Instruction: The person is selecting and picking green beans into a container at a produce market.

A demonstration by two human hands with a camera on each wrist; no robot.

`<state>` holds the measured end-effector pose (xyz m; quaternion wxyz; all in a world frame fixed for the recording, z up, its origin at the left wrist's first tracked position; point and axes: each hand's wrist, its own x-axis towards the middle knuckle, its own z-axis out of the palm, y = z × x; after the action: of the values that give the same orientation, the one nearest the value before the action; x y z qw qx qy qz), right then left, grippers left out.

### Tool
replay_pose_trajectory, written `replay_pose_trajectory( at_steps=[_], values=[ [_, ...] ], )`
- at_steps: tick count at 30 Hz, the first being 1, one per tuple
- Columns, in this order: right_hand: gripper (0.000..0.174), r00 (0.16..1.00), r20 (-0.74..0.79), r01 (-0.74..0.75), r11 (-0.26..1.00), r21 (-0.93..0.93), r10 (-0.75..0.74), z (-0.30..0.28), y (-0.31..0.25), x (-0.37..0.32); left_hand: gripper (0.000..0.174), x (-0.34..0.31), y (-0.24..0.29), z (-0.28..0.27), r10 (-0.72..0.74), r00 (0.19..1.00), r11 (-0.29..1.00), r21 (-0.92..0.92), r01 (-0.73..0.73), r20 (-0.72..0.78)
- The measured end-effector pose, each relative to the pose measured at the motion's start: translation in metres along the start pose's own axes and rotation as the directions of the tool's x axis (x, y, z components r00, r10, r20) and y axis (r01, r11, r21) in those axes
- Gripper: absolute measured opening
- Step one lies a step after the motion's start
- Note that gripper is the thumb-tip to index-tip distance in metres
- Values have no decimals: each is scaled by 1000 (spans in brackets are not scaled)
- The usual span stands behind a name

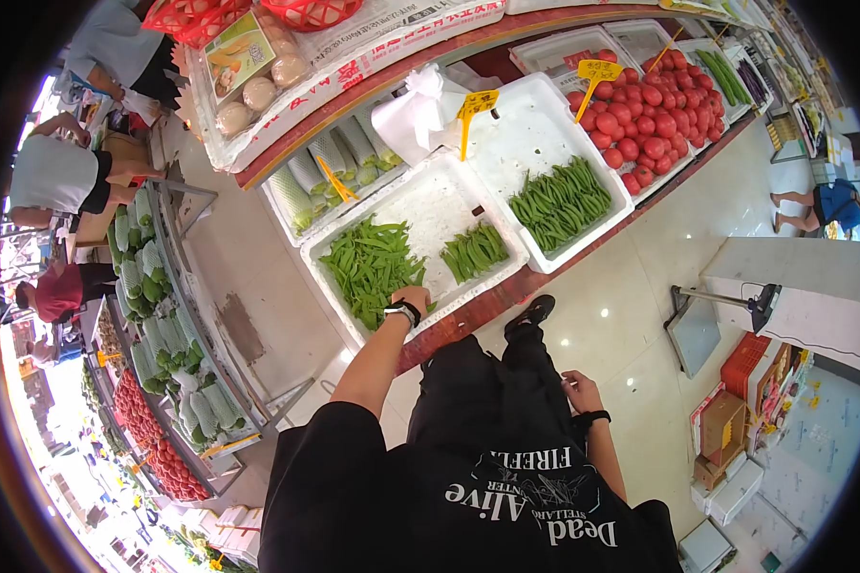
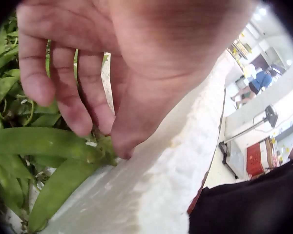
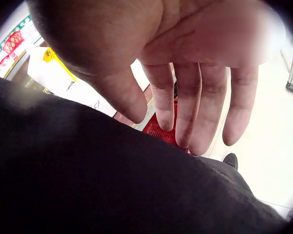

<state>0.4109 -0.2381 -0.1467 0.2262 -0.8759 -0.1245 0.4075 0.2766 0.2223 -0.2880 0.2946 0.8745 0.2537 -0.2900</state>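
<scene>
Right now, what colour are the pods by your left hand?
Green pods; left wrist view shows them best.

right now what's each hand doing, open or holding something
Left hand: touching the green pods in the foam box; whether it pinches one cannot be told.
Right hand: open, fingers straight, holding nothing.

Glossy pale tile floor (image 1: 631,306); weighing scale (image 1: 694,334) stands on it, red crate (image 1: 747,363) and cardboard boxes (image 1: 721,430) just beside scale.
</scene>
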Motion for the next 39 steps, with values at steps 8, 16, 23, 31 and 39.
replay_pose_trajectory(
  at_steps=[8, 16, 23, 31, 39],
  values=[
    [28, 998, -22, -52, 998, -28, 52, 5, 22, -13, 17, 0, 8, -13, -18, 999, 998, 67, 16, 26],
    [27, 997, -37, -61, 998, 31, 62, 19, 35, -18, 25, -6, 5, -50, -40, 991, 918, -397, -16, -130],
    [26, 998, -42, -51, 998, 35, 53, 21, 33, -16, 23, 15, 16, -50, -207, 973, 519, -854, 20, -103],
    [28, 993, -25, -118, 993, 22, 119, 9, 27, -29, 20, 96, 19, 0, -255, 962, 231, -959, 163, 102],
    [27, 991, -37, -124, 992, 31, 125, 15, 43, -37, 39, 89, 26, 11, -369, 884, 644, -765, 19, -288]
  ],
)
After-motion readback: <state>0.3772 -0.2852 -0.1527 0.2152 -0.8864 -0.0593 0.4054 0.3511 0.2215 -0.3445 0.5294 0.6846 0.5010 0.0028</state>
